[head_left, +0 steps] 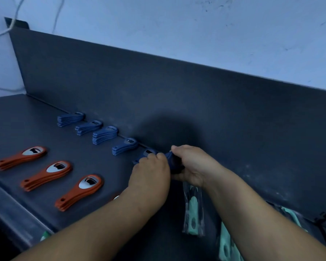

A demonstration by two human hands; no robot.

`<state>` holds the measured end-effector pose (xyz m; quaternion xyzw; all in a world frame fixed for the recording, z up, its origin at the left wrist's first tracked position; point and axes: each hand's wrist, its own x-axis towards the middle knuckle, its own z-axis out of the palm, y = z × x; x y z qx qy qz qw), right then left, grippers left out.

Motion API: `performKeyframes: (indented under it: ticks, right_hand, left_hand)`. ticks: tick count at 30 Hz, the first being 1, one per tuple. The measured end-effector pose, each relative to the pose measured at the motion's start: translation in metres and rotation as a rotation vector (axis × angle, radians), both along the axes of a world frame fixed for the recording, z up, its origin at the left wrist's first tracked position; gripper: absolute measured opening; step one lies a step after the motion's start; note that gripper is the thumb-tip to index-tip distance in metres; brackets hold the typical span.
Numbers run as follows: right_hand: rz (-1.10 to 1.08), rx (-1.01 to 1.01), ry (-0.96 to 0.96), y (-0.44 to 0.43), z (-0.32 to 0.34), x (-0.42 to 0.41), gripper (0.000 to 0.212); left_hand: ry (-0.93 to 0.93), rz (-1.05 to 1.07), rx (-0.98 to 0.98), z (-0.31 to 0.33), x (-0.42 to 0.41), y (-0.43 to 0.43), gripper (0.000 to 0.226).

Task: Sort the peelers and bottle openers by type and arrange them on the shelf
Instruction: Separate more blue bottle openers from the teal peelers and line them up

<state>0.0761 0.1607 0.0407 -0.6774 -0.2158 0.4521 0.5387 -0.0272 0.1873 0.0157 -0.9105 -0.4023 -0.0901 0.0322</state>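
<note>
- The orange bottle openers (pixel 47 175) lie in three neat stacks at the lower left of the frame on the shelf (pixel 36 125). Each handle points to the lower left and each metal head to the upper right.
- The blue bottle openers (pixel 104 134) make four stacks in a slanting row along the foot of the back wall (pixel 177 100), running from centre left toward the middle. Their long axis matches the orange ones, with heads against the wall.
- A single blue opener (pixel 149 152) lies in the next slot of that row, just right of and below the fourth stack, with its head toward the wall.
- The left hand (pixel 151 172), at the centre of the frame, shows its back to the camera. Its fingers are curled down over the handle end of this opener, so it is plainly the nearer hand for seating it. Whether they pinch or only press I cannot tell for sure.
- The bundle of blue openers (pixel 170 160) sits just right of the left hand's knuckles, touching them.
- The right hand (pixel 194 166) grips this bundle firmly. The open slot lies up and to the left of it, so I judge each piece should pass leftward, kept on the same slant.
- The bagged peelers (pixel 193 213), mint green in clear packets, lie at the lower right, not yet arranged.
</note>
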Motion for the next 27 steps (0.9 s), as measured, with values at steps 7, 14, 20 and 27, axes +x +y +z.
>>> performKeyframes:
  ticks: [7,14,20,27]
  right_hand:
    - [0.016,-0.074,-0.046,0.022,-0.009,0.013,0.018]
    - [0.022,-0.135,-0.047,0.019,-0.005,0.032,0.046]
    - [-0.001,-0.096,-0.165,-0.004,-0.007,0.055,0.065]
    - [0.045,-0.088,-0.245,-0.033,-0.005,0.068,0.058]
  left_hand:
    - [0.077,0.048,0.005,-0.004,0.014,0.01,0.029]
    - [0.096,0.134,-0.221,-0.019,0.033,0.026,0.037]
    - [0.083,0.217,-0.402,-0.02,0.053,0.03,0.051]
    - [0.067,0.256,-0.306,-0.026,0.067,0.018,0.055]
